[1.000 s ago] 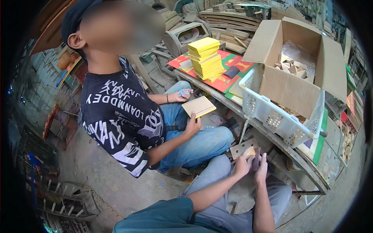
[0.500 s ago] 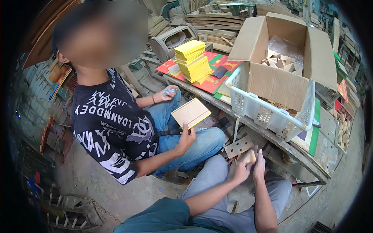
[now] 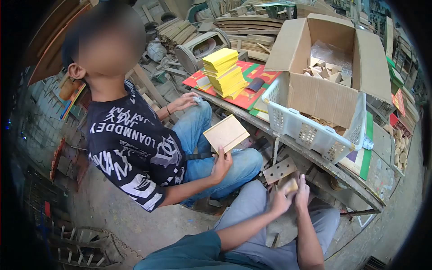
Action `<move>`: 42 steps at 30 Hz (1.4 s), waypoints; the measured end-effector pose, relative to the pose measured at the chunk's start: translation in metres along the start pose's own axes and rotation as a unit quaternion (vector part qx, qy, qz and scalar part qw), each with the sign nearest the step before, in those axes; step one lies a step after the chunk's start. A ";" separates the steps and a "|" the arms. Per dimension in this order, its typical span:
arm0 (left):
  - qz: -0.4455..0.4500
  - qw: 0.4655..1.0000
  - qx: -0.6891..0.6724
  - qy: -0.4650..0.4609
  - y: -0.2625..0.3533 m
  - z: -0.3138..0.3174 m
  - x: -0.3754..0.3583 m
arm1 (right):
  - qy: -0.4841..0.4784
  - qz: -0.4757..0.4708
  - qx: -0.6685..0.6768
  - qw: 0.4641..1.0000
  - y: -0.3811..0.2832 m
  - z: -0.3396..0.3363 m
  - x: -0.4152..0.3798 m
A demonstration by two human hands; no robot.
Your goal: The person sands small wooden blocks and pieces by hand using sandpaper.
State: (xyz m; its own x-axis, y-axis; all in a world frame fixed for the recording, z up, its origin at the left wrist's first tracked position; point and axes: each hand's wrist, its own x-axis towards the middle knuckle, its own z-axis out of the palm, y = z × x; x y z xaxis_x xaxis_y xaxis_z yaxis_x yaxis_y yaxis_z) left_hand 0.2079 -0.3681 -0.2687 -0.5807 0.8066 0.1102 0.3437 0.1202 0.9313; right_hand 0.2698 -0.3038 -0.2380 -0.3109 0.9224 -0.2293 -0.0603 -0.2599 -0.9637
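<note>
Low in front of my lap, my left hand (image 3: 281, 202) is closed round a small pale wooden block (image 3: 292, 186). Pressed against the block's right side is my right hand (image 3: 302, 193), its fingers bent inward; I cannot tell what else it holds. A dark, blurred patch shows just above the block, between the hands. Beyond them lies a board with several round holes (image 3: 279, 169). On the left, a seated person holds a flat, yellow-edged wooden panel (image 3: 226, 133) in one hand and a crumpled bluish-grey piece (image 3: 197, 100) in the other.
A low bench (image 3: 330, 170) runs along the right. On it stand a stack of yellow panels (image 3: 223, 74), a dark curled sheet (image 3: 256, 84) and a white plastic basket (image 3: 310, 137). An open cardboard box (image 3: 321, 101) with wooden pieces sits in the basket. Timber is piled behind.
My hands have shifted slightly, and the block sits a little lower between them. The other person's head has moved left, and their panel has moved slightly right.
</note>
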 end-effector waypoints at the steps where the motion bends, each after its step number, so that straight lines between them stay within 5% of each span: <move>1: -0.016 0.998 0.066 -0.018 0.032 -0.013 -0.005 | -0.015 0.027 0.023 0.999 -0.010 -0.001 -0.003; 3: 0.134 0.982 0.091 0.095 0.014 -0.007 0.011 | 0.006 -0.032 0.040 0.999 -0.010 0.010 -0.004; 5: -0.084 0.994 -0.055 0.042 0.006 -0.012 0.031 | -0.015 -0.025 -0.017 0.999 -0.001 0.002 -0.006; 9: 0.057 0.997 0.041 0.034 -0.022 0.009 -0.003 | 0.003 -0.026 -0.014 1.000 -0.007 0.006 -0.008; 10: -0.023 0.999 0.033 -0.016 0.018 -0.008 -0.010 | 0.006 -0.039 0.001 0.999 -0.003 0.005 -0.004; 14: -0.068 0.997 0.012 0.033 0.004 -0.012 0.025 | -0.034 0.002 -0.073 0.997 0.010 -0.003 0.001; 17: 0.032 0.995 0.077 0.049 0.001 -0.006 0.004 | -0.039 -0.008 -0.044 0.998 0.008 -0.005 0.002; 19: -0.071 0.997 -0.001 -0.033 0.006 -0.002 -0.011 | 0.000 -0.015 -0.017 1.000 -0.003 0.001 -0.004; 21: 0.125 0.982 0.103 0.098 -0.002 0.000 0.004 | -0.023 -0.038 -0.036 0.998 -0.005 0.002 -0.004; 23: -0.046 0.996 0.022 0.069 -0.014 0.000 0.025 | -0.046 0.023 -0.072 0.996 0.003 -0.004 -0.001; 27: 0.049 0.997 0.014 0.064 0.003 0.004 -0.003 | -0.019 -0.020 -0.092 0.995 0.010 -0.008 0.007; 29: -0.029 0.999 0.037 -0.020 0.012 -0.004 -0.004 | -0.003 -0.029 -0.026 0.999 0.011 -0.004 0.004; 31: 0.017 0.997 0.032 0.062 -0.007 0.003 0.014 | -0.019 -0.043 -0.074 0.996 0.018 -0.005 0.006; 32: -0.093 0.995 -0.002 0.046 0.005 -0.006 0.023 | -0.049 0.012 -0.150 0.987 0.001 -0.005 -0.003; 33: 0.001 0.996 0.026 0.083 -0.002 -0.005 0.027 | -0.048 -0.006 -0.205 0.978 -0.002 -0.003 -0.005; 39: 0.060 0.986 0.148 0.039 0.000 -0.005 0.009 | 0.009 -0.034 -0.088 0.995 0.010 -0.001 0.006; 41: -0.047 0.996 -0.021 0.066 -0.007 -0.005 0.025 | -0.045 0.037 -0.110 0.992 0.000 -0.002 -0.002; 42: -0.028 0.996 0.012 0.079 -0.007 -0.004 0.027 | -0.043 0.009 -0.185 0.982 -0.001 -0.002 -0.002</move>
State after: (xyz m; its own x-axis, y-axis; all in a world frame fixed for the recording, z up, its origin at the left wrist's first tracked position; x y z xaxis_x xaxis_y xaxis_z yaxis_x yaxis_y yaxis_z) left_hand 0.1866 -0.3495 -0.2709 -0.7084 0.6968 0.1126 0.3233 0.1785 0.9293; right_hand 0.2720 -0.3048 -0.2373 -0.3889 0.8868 -0.2498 0.2895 -0.1398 -0.9469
